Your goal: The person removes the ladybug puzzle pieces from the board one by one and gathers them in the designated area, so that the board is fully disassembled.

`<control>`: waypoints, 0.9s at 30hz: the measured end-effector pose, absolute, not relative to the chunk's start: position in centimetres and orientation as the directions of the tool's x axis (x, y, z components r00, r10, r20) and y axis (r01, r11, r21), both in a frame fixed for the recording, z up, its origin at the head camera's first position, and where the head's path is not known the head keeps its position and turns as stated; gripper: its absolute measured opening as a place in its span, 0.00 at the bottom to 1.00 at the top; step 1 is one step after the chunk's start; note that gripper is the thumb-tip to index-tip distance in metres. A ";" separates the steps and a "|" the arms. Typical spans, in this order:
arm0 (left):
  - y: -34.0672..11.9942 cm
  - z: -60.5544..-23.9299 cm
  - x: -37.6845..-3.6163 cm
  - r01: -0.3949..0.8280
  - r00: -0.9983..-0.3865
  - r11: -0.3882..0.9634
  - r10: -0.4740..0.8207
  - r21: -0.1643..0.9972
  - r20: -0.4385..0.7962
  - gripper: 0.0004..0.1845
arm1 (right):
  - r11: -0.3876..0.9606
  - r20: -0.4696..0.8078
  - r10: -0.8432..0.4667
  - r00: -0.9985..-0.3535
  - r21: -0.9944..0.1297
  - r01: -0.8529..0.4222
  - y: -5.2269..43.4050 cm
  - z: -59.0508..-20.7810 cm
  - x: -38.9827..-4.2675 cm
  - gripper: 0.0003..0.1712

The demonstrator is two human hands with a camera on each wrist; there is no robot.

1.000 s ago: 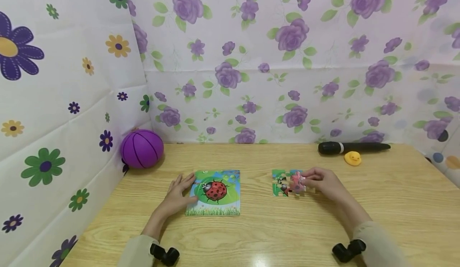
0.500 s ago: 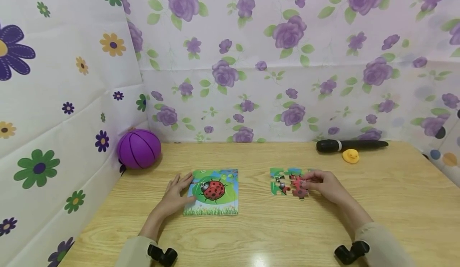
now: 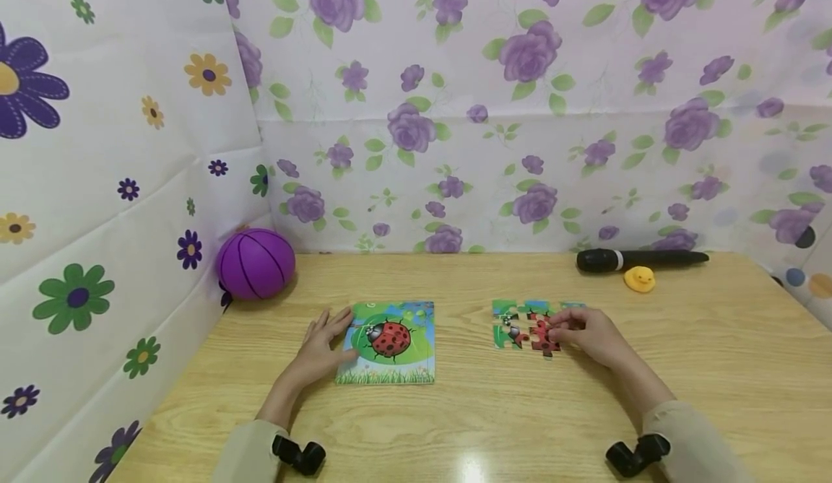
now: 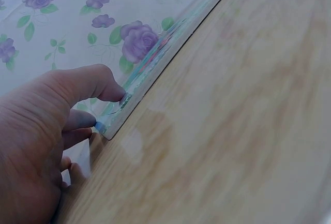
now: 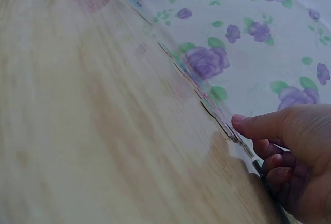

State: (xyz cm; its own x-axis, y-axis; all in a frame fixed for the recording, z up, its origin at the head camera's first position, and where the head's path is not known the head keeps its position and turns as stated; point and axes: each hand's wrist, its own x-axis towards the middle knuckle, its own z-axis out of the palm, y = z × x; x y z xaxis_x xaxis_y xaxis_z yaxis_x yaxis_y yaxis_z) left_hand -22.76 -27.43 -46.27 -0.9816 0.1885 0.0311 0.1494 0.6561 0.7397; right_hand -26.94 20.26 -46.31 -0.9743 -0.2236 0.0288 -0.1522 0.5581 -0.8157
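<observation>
My left hand (image 3: pixel 325 349) rests at the left side of a square ladybug picture board (image 3: pixel 393 371), its thumb on the surface and the other fingers spread along the upper left edge. In the left wrist view the thumb (image 4: pixel 106 87) presses near the corner of the board (image 4: pixel 155 63). To the right, thumb and fingertips of my right hand (image 3: pixel 594 337) pinch a red jigsaw piece (image 3: pixel 543 340) of a second ladybug picture. Left of that piece are green and blue jigsaw pieces (image 3: pixel 503 335), and others (image 3: pixel 573 305) lie partly behind the fingers. The right wrist view shows the pieces (image 5: pixel 207 100) edge-on.
A purple ball (image 3: pixel 256 263) sits at the table's back left. A black microphone-like object (image 3: pixel 643 260) lies at the back right with a small yellow duck (image 3: pixel 640 279) before it. Flowered cloth (image 3: pixel 416 180) hangs behind the wooden table (image 3: pixel 416 432).
The jigsaw piece in my right hand has gone from tilted and glaring to lying flatter, slightly lower and right. A piece behind the fingers now shows. My left hand stays on the board.
</observation>
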 end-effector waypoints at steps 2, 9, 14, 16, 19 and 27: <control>-27.6 -46.3 -22.7 0.144 -0.982 0.656 0.187 0.741 0.026 0.42 | 0.560 0.039 -0.217 -0.975 -0.813 -0.157 20.1 -46.3 -26.9 0.17; -27.9 -46.0 -22.6 0.141 -0.982 0.666 0.186 0.733 0.020 0.42 | 0.587 0.103 -0.154 -0.983 -0.790 -0.175 18.6 -45.5 -26.6 0.14; -27.9 -45.8 -22.6 0.150 -0.981 0.664 0.191 0.732 0.028 0.41 | 0.537 0.153 -0.194 -0.969 -0.810 -0.235 14.7 -45.1 -26.4 0.11; -27.9 -45.7 -22.7 0.152 -0.981 0.663 0.192 0.733 0.029 0.41 | 0.511 0.177 -0.233 -0.956 -0.814 -0.275 12.4 -45.1 -26.4 0.11; -27.8 -45.8 -22.8 0.154 -0.980 0.658 0.195 0.737 0.030 0.41 | 0.468 0.188 -0.316 -0.930 -0.822 -0.325 8.6 -45.0 -26.4 0.12; -27.5 -46.1 -22.9 0.138 -0.983 0.654 0.185 0.744 0.020 0.41 | 0.418 0.139 -0.531 -0.836 -0.815 -0.401 0.9 -44.9 -26.4 0.29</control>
